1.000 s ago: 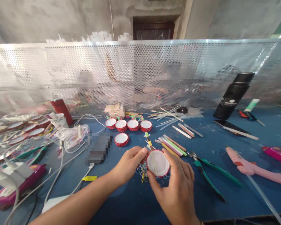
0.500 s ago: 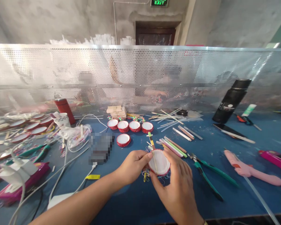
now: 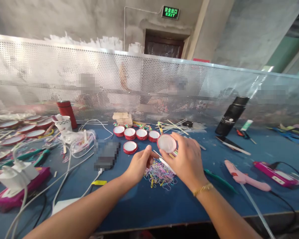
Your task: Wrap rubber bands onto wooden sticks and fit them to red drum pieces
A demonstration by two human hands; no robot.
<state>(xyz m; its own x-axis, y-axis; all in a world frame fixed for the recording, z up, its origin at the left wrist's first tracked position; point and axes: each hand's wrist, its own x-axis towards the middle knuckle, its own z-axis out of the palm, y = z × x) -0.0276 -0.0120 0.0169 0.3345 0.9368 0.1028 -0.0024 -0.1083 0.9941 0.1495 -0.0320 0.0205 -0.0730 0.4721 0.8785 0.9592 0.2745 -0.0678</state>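
In the head view, my right hand (image 3: 188, 157) grips a small hand drum (image 3: 166, 143) by its rim. The drum has a white face, a red edge and a striped stick at its top. Just left of it, my left hand (image 3: 141, 162) has its thumb raised apart from the partly curled fingers, with nothing visible in it. Below both hands lies a pile of thin coloured strings (image 3: 160, 174). Beyond them stand finished-looking red-rimmed drums in a row, among them one drum (image 3: 142, 134), with another drum (image 3: 130, 147) nearer to me.
A pink glue gun (image 3: 246, 177) and green-handled pliers (image 3: 220, 181) lie to the right. A black bottle (image 3: 231, 116) leans in the view near the perforated metal divider (image 3: 139, 79). Left are a phone (image 3: 107, 155), white cables, a red bottle (image 3: 66, 114) and a magenta power strip (image 3: 22, 196).
My left hand has let go of the drum. My right hand has carried it up and away from me, uncovering the string pile. The view has tilted.
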